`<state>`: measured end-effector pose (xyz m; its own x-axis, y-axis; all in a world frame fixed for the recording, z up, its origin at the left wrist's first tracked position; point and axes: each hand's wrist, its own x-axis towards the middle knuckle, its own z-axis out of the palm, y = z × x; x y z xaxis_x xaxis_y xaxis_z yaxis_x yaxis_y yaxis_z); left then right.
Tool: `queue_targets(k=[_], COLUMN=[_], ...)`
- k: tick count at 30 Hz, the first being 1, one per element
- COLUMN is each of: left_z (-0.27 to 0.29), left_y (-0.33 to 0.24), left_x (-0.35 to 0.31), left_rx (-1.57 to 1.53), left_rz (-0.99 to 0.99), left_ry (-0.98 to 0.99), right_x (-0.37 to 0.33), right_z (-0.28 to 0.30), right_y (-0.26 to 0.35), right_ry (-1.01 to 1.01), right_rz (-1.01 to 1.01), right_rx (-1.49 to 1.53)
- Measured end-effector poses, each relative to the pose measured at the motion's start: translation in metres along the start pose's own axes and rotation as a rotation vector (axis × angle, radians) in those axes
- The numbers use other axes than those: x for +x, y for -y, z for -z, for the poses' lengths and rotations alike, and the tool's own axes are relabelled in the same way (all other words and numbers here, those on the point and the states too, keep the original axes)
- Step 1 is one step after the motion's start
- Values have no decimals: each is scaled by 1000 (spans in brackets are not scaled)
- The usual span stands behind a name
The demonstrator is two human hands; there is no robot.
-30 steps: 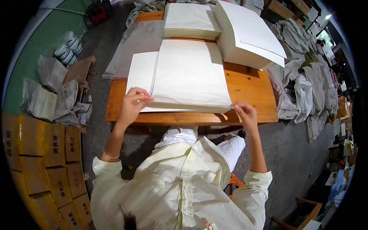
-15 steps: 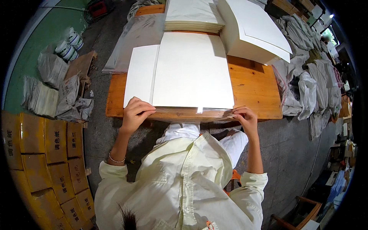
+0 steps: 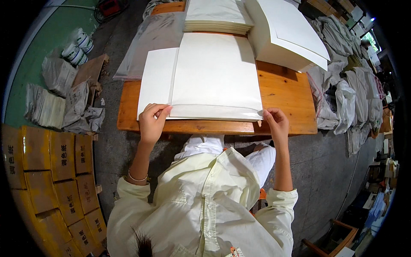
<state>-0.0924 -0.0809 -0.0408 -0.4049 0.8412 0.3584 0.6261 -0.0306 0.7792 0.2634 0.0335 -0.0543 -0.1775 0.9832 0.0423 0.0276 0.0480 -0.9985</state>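
A white paper pack (image 3: 216, 77) in a clear plastic bag lies on the wooden table. The bag's clear flap (image 3: 218, 110) is folded up over the pack's near edge. My left hand (image 3: 153, 121) pinches the flap at its left corner, while my right hand (image 3: 277, 124) pinches its right corner. Under my left hand and beside the pack lies a narrower white sheet (image 3: 157, 79).
A wrapped paper stack (image 3: 218, 21) sits behind the pack, and a tall pile of white sheets (image 3: 295, 36) stands at right. Clear plastic bags (image 3: 150, 45) hang over the table's (image 3: 287, 98) left side. Cardboard boxes (image 3: 64, 154) are stacked on the left.
Both hands have moved slightly away from me, bringing the clear flap from beyond the table's near edge up onto the pack.
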Motion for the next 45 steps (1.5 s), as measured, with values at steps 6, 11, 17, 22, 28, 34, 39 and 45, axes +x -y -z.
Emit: queue_targets(k=[6,11,17,22,28,34,39,45], left_z=[-7,-13,-17,-18,-17,-19,-10,6], left_y=[-4,-7,-13,-13,-7,-8,-8,-17], left_x=[6,5,2,2,5,8,15,33], left_rx=[105,205,222,249,283,411,520,564], left_rz=[9,-41,-155,-182,-151,-70,-436,-882], left_ry=[-56,-118,-194,-183,-127,-53,54,352], right_x=[9,12,15,15,22,18,10,14], right_z=[-7,-12,-10,-16,-10,-13,-19,-17], right_y=[-1,4,0,16,7,9,22,38], right_ry=[-71,-104,-127,-131,-122,-160,-132,90], right_rz=[-66,-21,-10,-6,19,104,472,643], right_rx=[-119,-229,-307,-420,-415,-541,-852,-982])
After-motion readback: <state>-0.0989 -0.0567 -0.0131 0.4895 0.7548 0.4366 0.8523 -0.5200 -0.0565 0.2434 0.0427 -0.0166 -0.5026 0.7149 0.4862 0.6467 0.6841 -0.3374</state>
